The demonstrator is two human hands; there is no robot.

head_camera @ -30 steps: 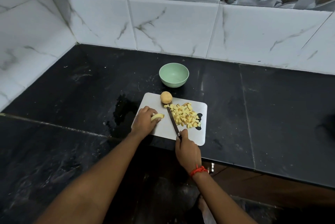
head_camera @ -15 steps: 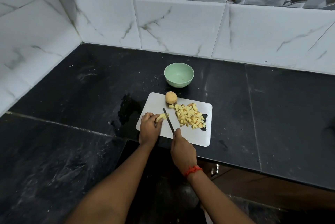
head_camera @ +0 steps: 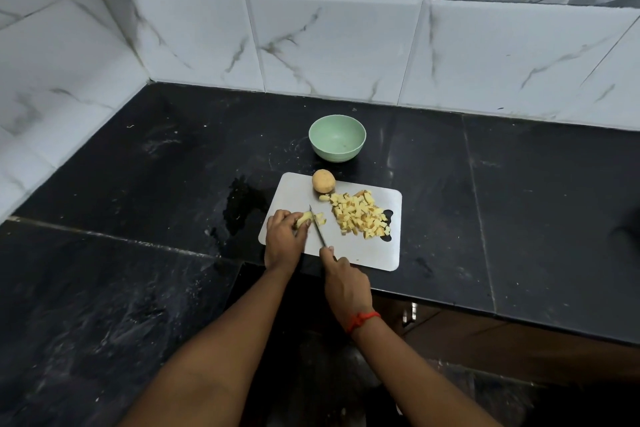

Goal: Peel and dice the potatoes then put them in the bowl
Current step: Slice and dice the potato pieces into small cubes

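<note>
head view: potato piece (head_camera: 304, 218) is pinned on cutting board (head_camera: 367, 253) by curled left hand (head_camera: 284, 241); knife (head_camera: 318, 228) is gripped by right hand (head_camera: 346, 284), blade on it. diced pile (head_camera: 360, 215) and whole potato (head_camera: 323, 181) lie near green bowl (head_camera: 337, 138).

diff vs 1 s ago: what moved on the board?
The right hand brought the knife left, from beside the diced pile onto the potato piece that the left hand holds. Both grips, the whole potato, the bowl and the cutting board stayed as they were.
</note>
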